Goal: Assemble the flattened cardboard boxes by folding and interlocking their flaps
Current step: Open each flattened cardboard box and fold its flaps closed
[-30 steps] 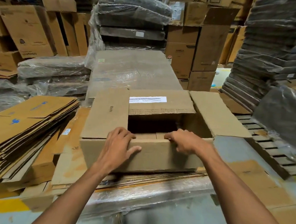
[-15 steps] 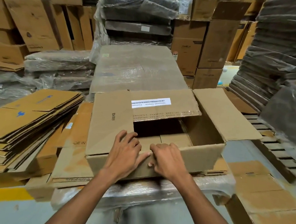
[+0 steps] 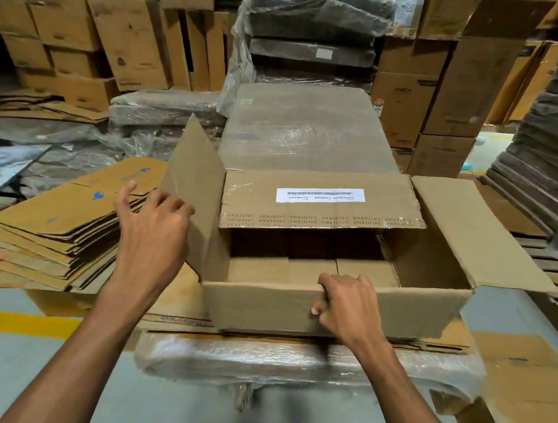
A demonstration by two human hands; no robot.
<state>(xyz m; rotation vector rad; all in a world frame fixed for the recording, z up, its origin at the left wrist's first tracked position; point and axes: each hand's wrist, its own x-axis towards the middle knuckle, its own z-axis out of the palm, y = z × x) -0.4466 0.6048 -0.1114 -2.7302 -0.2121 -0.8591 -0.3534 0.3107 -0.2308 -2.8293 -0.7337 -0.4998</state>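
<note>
Wrapped stack point(image 3: 289, 362) bears box point(image 3: 260, 307); cartons point(image 3: 130, 40) crowd behind.

GALDERMA repeated on tape point(image 3: 321, 220) edging far box flap point(image 3: 255, 191), barcode label point(image 3: 320, 195) print unreadable

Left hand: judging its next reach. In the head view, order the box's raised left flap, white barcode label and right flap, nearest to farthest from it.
1. Left flap, raised, at the left hand's fingers.
2. Barcode label, on the far flap, centre.
3. Right flap, at the box's opposite side.
</note>
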